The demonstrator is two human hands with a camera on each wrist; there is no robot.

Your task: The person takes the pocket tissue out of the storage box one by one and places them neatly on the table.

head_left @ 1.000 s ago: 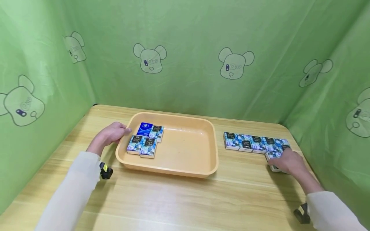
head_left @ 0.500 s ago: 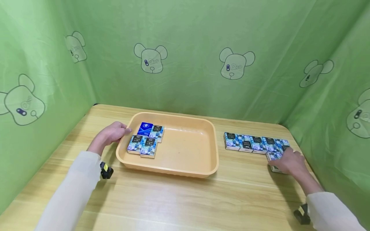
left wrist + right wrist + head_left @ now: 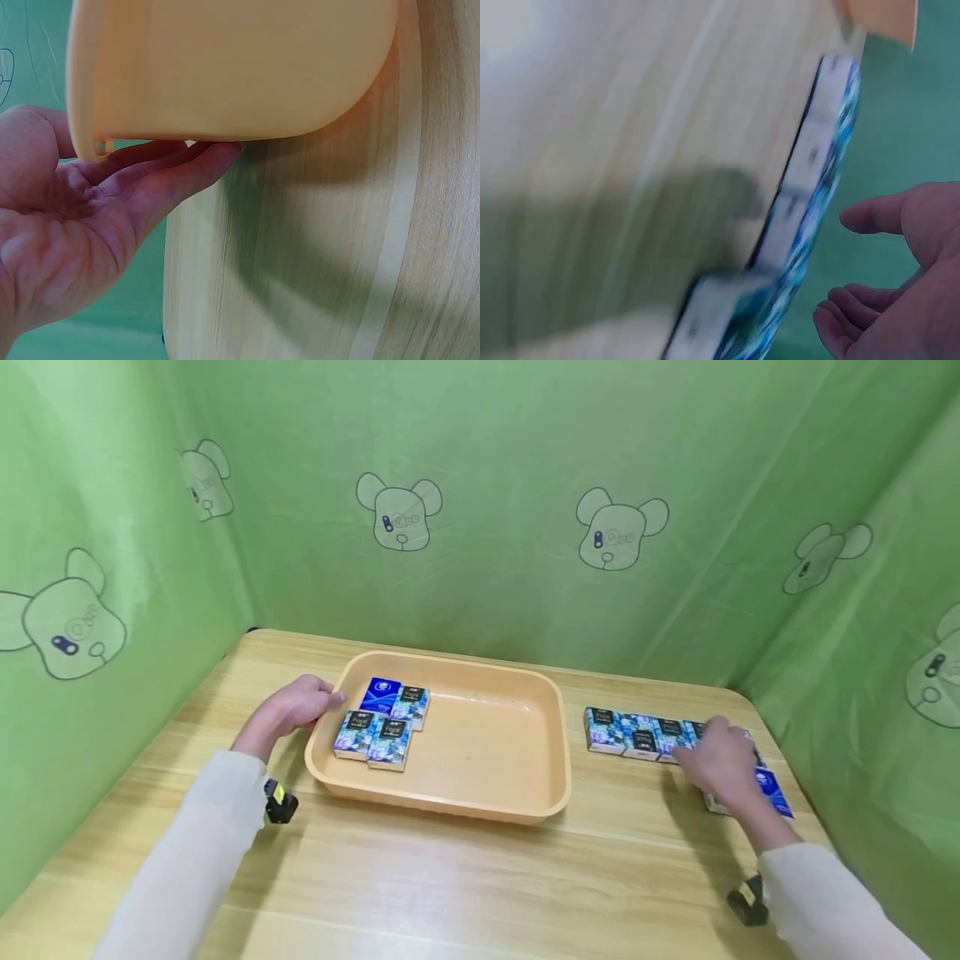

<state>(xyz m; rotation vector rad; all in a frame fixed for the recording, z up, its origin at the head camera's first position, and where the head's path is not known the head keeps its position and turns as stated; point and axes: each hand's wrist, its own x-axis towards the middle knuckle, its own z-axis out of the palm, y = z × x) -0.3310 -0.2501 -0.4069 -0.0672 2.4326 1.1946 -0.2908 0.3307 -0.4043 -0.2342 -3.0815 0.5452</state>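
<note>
One tray is resting on the counter, its 9 o'clock rim being gripped by the left hand. Inside, towards 9 o'clock, four packs are lying: one blue, three floral. At 3 o'clock, the right hand, released, is hovering over further packs, partly hidden, total uncertain.

A head-worn camera is looking forward and down over left hand, right hand and the tray between them. Up close, the left-wrist view is facing palm and tray wall; the right-wrist view is aiming along the box row near its hand, which the head view is sharing.
</note>
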